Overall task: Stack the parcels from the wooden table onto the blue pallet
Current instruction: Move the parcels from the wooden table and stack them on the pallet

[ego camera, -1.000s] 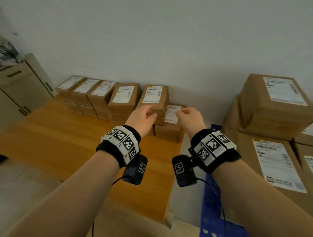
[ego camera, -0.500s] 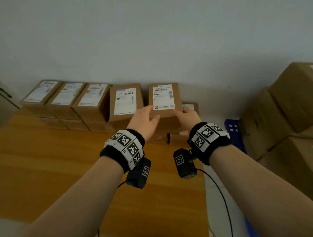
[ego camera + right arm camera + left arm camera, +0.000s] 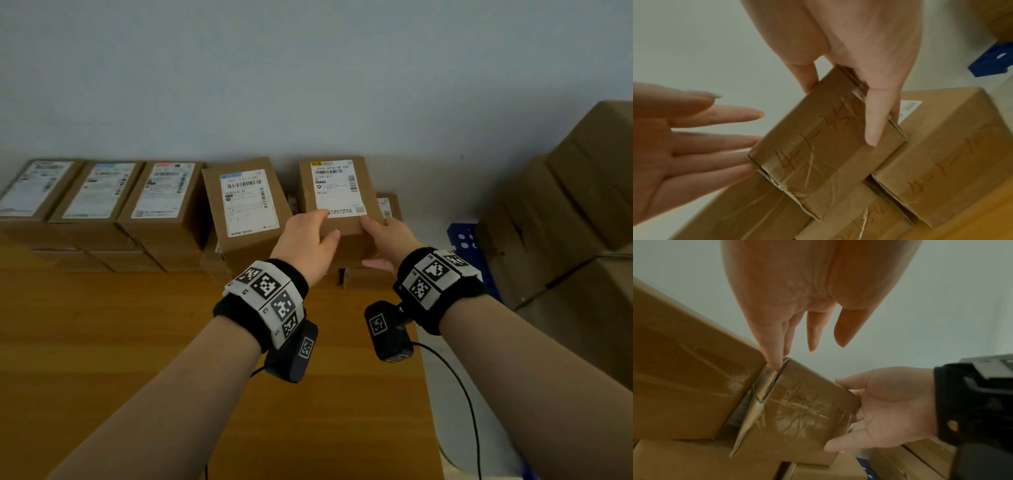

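Brown parcels with white labels stand in a row along the wall on the wooden table [image 3: 137, 342]. Both hands are at the top parcel [image 3: 337, 192] at the row's right end. My left hand [image 3: 308, 236] has straight fingers [image 3: 774, 353] touching the parcel's [image 3: 807, 402] left edge, in the gap beside the neighbouring parcel [image 3: 246, 202]. My right hand [image 3: 387, 236] grips the parcel's right end. In the right wrist view its thumb [image 3: 875, 121] and a finger span the parcel's taped end face [image 3: 828, 154]. A corner of the blue pallet [image 3: 467, 240] shows to the right.
Large brown cartons [image 3: 565, 222] are piled high at the right, over the pallet. More parcels [image 3: 164, 192] fill the left of the row in two layers. A lower parcel [image 3: 370, 277] sits under the held one. The wall stands close behind.
Both hands reached forward from mid-air to the right-end top parcel. The right hand closed on its right end and the left fingers came against its left edge.
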Available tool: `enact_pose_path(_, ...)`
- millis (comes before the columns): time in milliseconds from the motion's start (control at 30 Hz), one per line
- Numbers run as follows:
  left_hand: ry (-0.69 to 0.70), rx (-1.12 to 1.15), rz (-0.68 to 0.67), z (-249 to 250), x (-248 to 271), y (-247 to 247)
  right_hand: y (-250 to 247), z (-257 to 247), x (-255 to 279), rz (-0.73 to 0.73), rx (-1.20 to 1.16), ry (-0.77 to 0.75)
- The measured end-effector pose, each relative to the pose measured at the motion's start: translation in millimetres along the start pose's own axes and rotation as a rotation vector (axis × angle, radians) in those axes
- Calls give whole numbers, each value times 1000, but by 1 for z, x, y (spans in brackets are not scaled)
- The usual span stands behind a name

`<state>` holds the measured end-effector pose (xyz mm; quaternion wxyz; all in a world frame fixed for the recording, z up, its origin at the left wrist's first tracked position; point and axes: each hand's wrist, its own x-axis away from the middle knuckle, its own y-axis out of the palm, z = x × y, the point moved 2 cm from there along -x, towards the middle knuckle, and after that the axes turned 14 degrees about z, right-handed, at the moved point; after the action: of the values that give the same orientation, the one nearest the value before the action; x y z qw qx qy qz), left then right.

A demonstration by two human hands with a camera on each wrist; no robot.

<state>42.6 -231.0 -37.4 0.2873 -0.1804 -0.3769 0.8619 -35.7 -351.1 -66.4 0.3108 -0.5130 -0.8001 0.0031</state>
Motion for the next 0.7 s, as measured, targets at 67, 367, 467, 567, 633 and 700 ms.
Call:
enact_pose_path(67, -8, -1, -8, 3, 3, 3, -7, 3, 1, -1, -2, -10)
enact_pose_path(367, 20, 5, 256, 65, 35, -1, -65, -7, 26, 11, -15, -228)
enact_pose_path(467, -19, 39, 400, 97, 54, -9, -92, -19, 42, -23, -55, -330)
enact_pose_path(567, -31, 86, 507, 132, 74, -12, -127, -25, 59, -32, -108, -407)
enact_pose_path(633, -14, 92, 565, 156, 86, -12, -155, -28, 70, -29, -136, -444)
enact_pose_path(700, 8, 101, 601, 180, 96, -9, -185, -32, 79, -19, -154, -474)
